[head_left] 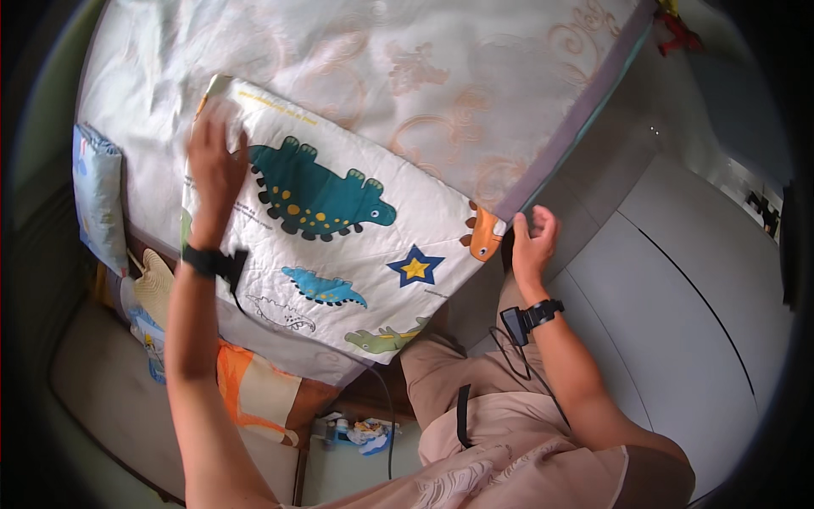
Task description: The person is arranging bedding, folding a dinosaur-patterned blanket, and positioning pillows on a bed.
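A folded white cloth (375, 159) printed with dinosaurs and a star lies over the corner of the bed. My left hand (218, 143), partly blurred, is over the cloth's far left part with its fingers spread, and nothing shows in its grasp. A teal dinosaur print (318, 188) is just right of that hand. Off the bed's right edge, beside the orange dinosaur's corner of the cloth, is my right hand (534, 245). Its fingers are loosely bent and apart, holding nothing visible. Whether its thumb brushes the bed's edge, I cannot tell.
A pale patterned sheet (413, 63) covers the bed. At left are a folded light-blue textile (102, 197) and a straw hat (154, 277). An orange-and-cream cloth (254, 388) hangs below. Grey cabinet panels (687, 299) stand close on the right. Small items (362, 432) rest low near my legs.
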`<state>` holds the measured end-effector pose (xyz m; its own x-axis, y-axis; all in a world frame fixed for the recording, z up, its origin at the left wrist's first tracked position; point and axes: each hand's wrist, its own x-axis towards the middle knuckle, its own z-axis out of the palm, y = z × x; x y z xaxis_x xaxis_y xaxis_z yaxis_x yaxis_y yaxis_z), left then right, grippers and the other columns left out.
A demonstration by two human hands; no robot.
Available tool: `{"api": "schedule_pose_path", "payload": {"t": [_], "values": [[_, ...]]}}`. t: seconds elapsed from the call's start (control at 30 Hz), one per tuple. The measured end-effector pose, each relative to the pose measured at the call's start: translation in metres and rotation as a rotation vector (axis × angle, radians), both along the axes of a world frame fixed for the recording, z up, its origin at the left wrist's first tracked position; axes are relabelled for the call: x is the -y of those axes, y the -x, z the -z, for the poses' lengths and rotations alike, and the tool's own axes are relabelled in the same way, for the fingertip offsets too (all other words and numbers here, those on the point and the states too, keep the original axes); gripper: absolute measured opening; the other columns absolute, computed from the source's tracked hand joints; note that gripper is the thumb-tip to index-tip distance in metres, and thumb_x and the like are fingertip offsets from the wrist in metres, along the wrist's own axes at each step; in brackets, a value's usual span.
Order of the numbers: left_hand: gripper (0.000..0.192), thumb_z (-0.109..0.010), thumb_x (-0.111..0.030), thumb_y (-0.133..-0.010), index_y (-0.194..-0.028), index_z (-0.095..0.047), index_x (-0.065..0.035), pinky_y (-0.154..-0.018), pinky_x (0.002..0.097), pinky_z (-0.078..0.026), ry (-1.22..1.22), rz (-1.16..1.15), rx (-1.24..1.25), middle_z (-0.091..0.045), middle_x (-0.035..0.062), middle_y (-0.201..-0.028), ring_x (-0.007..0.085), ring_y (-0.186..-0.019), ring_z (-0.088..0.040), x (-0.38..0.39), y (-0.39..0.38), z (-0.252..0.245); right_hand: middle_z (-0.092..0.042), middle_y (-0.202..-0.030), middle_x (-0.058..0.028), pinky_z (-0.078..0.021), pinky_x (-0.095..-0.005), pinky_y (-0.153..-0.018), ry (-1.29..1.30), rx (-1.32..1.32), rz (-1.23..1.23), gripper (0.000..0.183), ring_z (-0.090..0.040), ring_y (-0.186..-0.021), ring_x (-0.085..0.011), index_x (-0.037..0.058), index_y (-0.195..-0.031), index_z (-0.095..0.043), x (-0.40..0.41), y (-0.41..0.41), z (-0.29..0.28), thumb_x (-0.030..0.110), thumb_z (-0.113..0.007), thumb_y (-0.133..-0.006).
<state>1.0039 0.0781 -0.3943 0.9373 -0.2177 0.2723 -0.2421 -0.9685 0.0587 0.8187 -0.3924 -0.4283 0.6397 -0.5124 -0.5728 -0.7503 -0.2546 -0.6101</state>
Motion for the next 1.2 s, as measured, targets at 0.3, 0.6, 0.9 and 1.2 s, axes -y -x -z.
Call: {"api": "schedule_pose_path", "payload": {"t": [0.3,0.6,0.9,1.2], "values": [[0.069,-0.041,-0.059,-0.096,-0.141,-0.048,-0.0083,-0.116,0.0547,-0.017,0.108,-0.965,-0.387,-0.049,0.0221,-0.142,0.0357,-0.136,-0.041,-0.091,0.125,0.038,-0.037,-0.154,-0.0088,-0.0263,-0.0613,-0.109,0.370,0.316,-1.399,0.072,-0.030,-0.145,-0.0246,0.0201,-0.146,-0.044,-0.081,-0.024,0.001,0.038,-0.071,-0.082],[0.072,-0.052,-0.068,-0.087,-0.125,-0.060,-0.0069,-0.103,0.0493,-0.035,0.191,-0.830,-0.587,-0.062,0.0189,-0.122,0.0359,-0.118,-0.055,-0.217,0.260,0.034,-0.049,-0.136,-0.0114,-0.0409,-0.0330,-0.102,-0.477,-0.105,-0.042,0.072,-0.051,-0.119,-0.0203,0.0017,-0.143,-0.030,-0.076,0.104,0.003,0.016,-0.073,-0.087],[0.060,-0.078,-0.053,-0.076,-0.100,-0.070,0.0017,-0.077,0.0339,-0.048,0.860,-0.877,-0.793,-0.070,0.0108,-0.091,0.0220,-0.084,-0.065,-0.223,0.241,0.034,-0.062,-0.126,-0.0099,-0.0435,-0.0310,-0.102,-1.004,-0.655,-0.034,0.049,-0.059,-0.114,-0.0187,-0.0038,-0.127,-0.057,-0.136,0.172,-0.006,0.017,-0.076,-0.087],[0.047,-0.070,-0.038,-0.090,-0.112,-0.064,0.0037,-0.073,0.0311,-0.053,1.449,-1.097,-0.863,-0.069,0.0080,-0.098,0.0158,-0.079,-0.064,-0.111,0.412,-0.031,-0.068,-0.106,-0.0156,-0.0565,-0.0390,-0.087,-1.071,-0.563,-0.156,0.039,-0.069,-0.094,-0.0258,-0.0037,-0.116,-0.061,-0.014,0.002,-0.105,0.022,-0.067,-0.087]]}}
